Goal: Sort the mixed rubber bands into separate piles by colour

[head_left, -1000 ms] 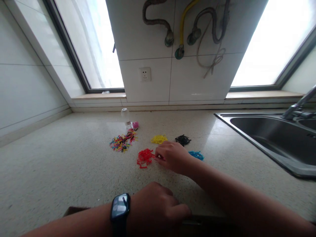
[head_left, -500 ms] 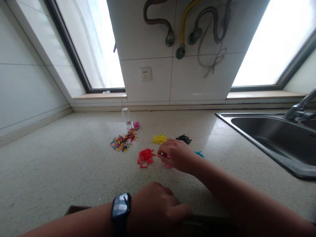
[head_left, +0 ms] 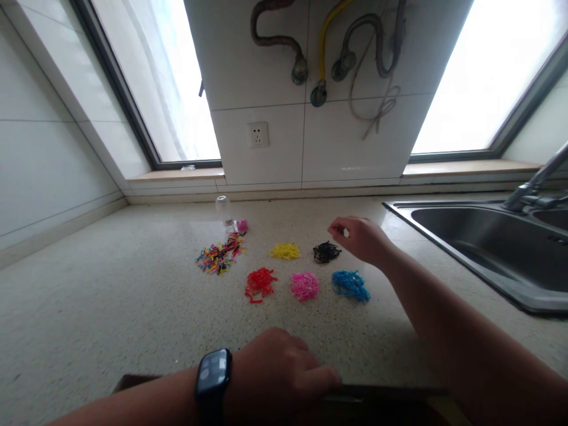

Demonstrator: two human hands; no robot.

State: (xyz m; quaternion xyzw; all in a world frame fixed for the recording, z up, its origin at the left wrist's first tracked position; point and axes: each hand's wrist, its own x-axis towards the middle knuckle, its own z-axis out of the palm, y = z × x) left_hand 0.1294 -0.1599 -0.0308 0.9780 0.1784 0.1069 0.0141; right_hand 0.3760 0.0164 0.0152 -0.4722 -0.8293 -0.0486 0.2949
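Note:
My right hand (head_left: 357,235) is held above the counter, just right of and above the black rubber band pile (head_left: 327,252). Its thumb and forefinger are pinched together; whatever sits between them is too small to make out. Small rubber bands lie sorted by colour: a yellow pile (head_left: 285,251), a red pile (head_left: 260,284), a pink pile (head_left: 305,286) and a blue pile (head_left: 351,286). Further left spreads a mixed-colour heap (head_left: 218,257). My left hand (head_left: 279,373), a watch on its wrist, rests at the counter's front edge with fingers curled closed and nothing seen in them.
Behind the mixed heap lies a clear bottle (head_left: 223,210) beside a pink cap (head_left: 242,225). A steel sink (head_left: 470,236) with a faucet (head_left: 528,192) is set into the right of the counter (head_left: 133,284). Pipes and a socket (head_left: 258,135) are on the tiled wall.
My right hand has moved right and away from me, from over the pink pile to beside the black one, uncovering the pink and blue piles. My left hand stays at the edge.

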